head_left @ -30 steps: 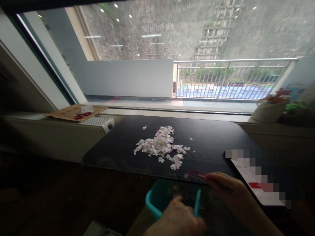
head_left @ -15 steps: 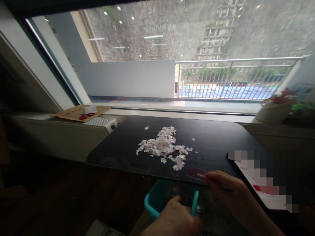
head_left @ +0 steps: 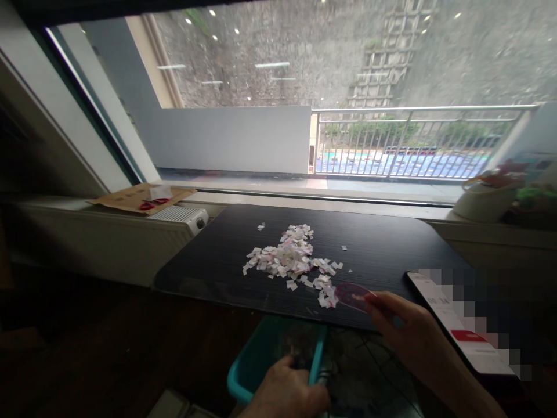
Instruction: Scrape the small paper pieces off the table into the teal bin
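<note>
My left hand [head_left: 285, 386] is closed on the rim of a teal bin [head_left: 238, 374], which I hold below the table's front edge. Some dark, unclear matter shows inside the bin. A thin, see-through pink oval piece [head_left: 348, 295] is pinched in the fingers of my right hand [head_left: 398, 319], low over the tabletop. Its left end meets the nearest scraps of a heap of small white and pinkish paper pieces [head_left: 287, 252]. The heap spreads over the middle of the black table [head_left: 378, 244], and a few scraps lie apart from it.
On the right of the table lies a dark-edged device with a white screen [head_left: 435, 302], partly blurred out. Red-handled scissors [head_left: 152, 204] rest on a brown paper envelope [head_left: 117, 200] by the window. A white radiator [head_left: 108, 241] stands left, and a pale pot [head_left: 481, 200] right.
My right hand has lifted slightly, bringing the pink piece against the nearest scraps, which have shifted a little right. My left hand and the bin have moved left.
</note>
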A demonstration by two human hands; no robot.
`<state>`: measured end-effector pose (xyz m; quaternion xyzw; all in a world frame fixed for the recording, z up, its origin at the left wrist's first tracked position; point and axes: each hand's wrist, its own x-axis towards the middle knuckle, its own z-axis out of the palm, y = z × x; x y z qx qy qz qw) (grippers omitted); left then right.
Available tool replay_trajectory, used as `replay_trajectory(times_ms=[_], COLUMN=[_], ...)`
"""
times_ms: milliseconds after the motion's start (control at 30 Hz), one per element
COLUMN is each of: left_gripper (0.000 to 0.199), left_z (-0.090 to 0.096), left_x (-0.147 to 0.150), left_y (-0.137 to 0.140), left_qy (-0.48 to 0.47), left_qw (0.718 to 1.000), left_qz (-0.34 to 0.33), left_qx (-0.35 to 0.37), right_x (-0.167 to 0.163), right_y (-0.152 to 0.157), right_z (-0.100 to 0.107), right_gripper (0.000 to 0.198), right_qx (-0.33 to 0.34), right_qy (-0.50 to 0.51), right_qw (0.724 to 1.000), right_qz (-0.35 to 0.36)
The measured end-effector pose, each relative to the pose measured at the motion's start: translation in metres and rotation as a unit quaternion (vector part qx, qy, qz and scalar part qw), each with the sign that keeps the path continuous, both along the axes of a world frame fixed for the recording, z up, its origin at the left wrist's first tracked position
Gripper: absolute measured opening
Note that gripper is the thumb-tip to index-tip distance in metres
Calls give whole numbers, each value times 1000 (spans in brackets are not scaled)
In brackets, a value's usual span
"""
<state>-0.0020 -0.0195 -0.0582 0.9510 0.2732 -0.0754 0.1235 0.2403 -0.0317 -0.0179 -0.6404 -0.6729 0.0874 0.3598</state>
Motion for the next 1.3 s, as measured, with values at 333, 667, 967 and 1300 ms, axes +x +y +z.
replay_trajectory(times_ms=[333,667,967,1300], left_gripper=[8,10,6,12], left_z=[-8,2,-8,3], left_x=[-10,-10,-12,-9], left_y=[-2,-2,0,-1], left_qy=[-48,-57,-63,-38], left_qw=[999,998,998,999], left_qz=[12,17,5,18], left_qx=[-1,-28,5,-30], right_x=[2,3,7,22], right_y=[-3,-9,10,4], right_z=[5,10,2,3], right_gripper=[23,23,27,27], right_qx=[17,-20,-25,-32], right_qy=[-9,-11,15,20], right_qw=[996,992,993,989], right_qz=[-87,-125,-115,-141])
